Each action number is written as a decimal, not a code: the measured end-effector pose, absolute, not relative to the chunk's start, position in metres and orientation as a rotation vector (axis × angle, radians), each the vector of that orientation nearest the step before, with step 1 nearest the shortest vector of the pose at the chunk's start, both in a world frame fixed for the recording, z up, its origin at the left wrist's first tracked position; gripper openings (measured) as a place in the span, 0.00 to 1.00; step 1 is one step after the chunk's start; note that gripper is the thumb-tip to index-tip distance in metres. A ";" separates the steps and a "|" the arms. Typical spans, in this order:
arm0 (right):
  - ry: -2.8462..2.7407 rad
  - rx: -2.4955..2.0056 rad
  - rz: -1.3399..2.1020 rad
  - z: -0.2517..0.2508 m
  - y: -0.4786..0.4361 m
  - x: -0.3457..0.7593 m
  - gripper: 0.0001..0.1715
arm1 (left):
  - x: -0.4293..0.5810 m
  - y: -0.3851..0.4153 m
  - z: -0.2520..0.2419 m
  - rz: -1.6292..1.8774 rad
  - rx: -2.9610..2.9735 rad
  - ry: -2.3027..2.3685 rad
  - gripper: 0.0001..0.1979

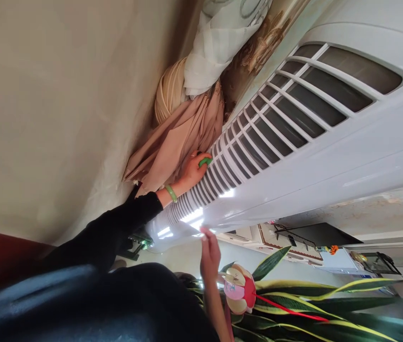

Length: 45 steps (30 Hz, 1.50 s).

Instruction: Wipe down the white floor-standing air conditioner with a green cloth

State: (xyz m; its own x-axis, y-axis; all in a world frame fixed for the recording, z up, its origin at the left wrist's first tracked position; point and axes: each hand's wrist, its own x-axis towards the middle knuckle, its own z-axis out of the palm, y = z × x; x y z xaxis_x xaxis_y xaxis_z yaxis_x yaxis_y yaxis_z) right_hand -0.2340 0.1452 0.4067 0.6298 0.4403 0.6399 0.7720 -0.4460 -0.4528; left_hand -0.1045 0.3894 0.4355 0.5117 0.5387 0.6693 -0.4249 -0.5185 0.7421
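The view is turned on its side. My left hand (194, 170), with a green bangle (171, 193) at the wrist and a black sleeve, is closed on a small green sponge-like piece (205, 161). It presses this piece against the white slats of a tall floor-standing air conditioner (294, 185); most of the piece is hidden by the fingers. My right hand (210, 254) hovers apart from the unit's glossy front, slightly blurred. Its fingers look loosely stretched, with nothing visible in them.
Behind the unit, a bundled pinkish-brown curtain (183, 137) and a white cloth (215, 52) hang by the wall (62, 95). A snake plant (315, 289) with a round red-and-cream ornament (240, 288) is close to my right forearm. Cabinets (279, 242) stand farther away.
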 end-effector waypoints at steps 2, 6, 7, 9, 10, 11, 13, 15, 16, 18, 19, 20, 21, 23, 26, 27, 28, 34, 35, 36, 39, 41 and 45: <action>-0.979 -2.076 -0.639 0.426 0.151 -0.210 0.16 | -0.099 0.395 0.439 1.172 1.755 0.099 0.21; -1.189 -2.068 -1.221 0.474 0.174 -0.162 0.14 | -0.102 0.390 0.437 1.181 1.744 0.122 0.21; -1.209 -2.061 -1.359 0.481 0.180 -0.152 0.14 | -0.107 0.385 0.434 1.197 1.735 0.123 0.22; -1.213 -2.051 -1.556 0.488 0.189 -0.136 0.14 | -0.118 0.374 0.427 1.233 1.720 0.123 0.22; -1.209 -2.062 -1.598 0.488 0.192 -0.129 0.15 | -0.124 0.369 0.423 1.252 1.719 0.120 0.22; -1.203 -2.079 -1.613 0.486 0.194 -0.125 0.17 | -0.129 0.365 0.420 1.268 1.724 0.112 0.22; -1.191 -2.119 -1.609 0.482 0.194 -0.120 0.20 | -0.136 0.361 0.417 1.292 1.760 0.075 0.23; -1.194 -2.142 -1.641 0.480 0.193 -0.119 0.22 | -0.135 0.363 0.420 1.295 1.808 0.035 0.23; -1.200 -2.146 -1.676 0.480 0.192 -0.120 0.21 | -0.133 0.367 0.422 1.292 1.822 0.027 0.22; -1.229 -2.164 -1.733 0.483 0.189 -0.122 0.20 | -0.127 0.372 0.429 1.281 1.822 0.044 0.20; -1.250 -2.174 -1.748 0.485 0.188 -0.123 0.20 | -0.125 0.373 0.431 1.279 1.810 0.068 0.19; -1.268 -2.179 -1.760 0.486 0.187 -0.123 0.20 | -0.123 0.371 0.432 1.286 1.792 0.094 0.19; -1.281 -2.177 -1.772 0.487 0.186 -0.123 0.20 | -0.124 0.367 0.432 1.300 1.775 0.111 0.20; -1.303 -2.149 -1.777 0.488 0.186 -0.122 0.19 | -0.130 0.352 0.428 1.344 1.755 0.091 0.21; -1.321 -2.108 -1.706 0.487 0.186 -0.121 0.20 | -0.148 0.329 0.416 1.394 1.798 -0.046 0.19; -1.326 -2.102 -1.687 0.487 0.186 -0.121 0.20 | -0.152 0.325 0.412 1.392 1.834 -0.095 0.19; -1.328 -2.101 -1.683 0.487 0.186 -0.121 0.20 | -0.155 0.324 0.410 1.385 1.873 -0.135 0.19; -1.307 -2.102 -1.832 0.491 0.187 -0.123 0.22 | -0.137 0.354 0.415 1.394 1.842 -0.049 0.21; -1.304 -2.089 -1.854 0.491 0.188 -0.122 0.22 | -0.133 0.357 0.417 1.391 1.803 0.007 0.22; -1.301 -2.076 -1.870 0.491 0.189 -0.122 0.22 | -0.130 0.358 0.419 1.382 1.779 0.049 0.22; -1.287 -2.041 -1.897 0.491 0.190 -0.120 0.20 | -0.134 0.347 0.417 1.380 1.794 0.031 0.22; -1.285 -2.035 -1.893 0.491 0.191 -0.119 0.19 | -0.144 0.333 0.410 1.411 1.821 -0.081 0.21; -1.288 -2.044 -1.859 0.488 0.189 -0.118 0.19 | -0.161 0.317 0.390 1.488 1.871 -0.274 0.15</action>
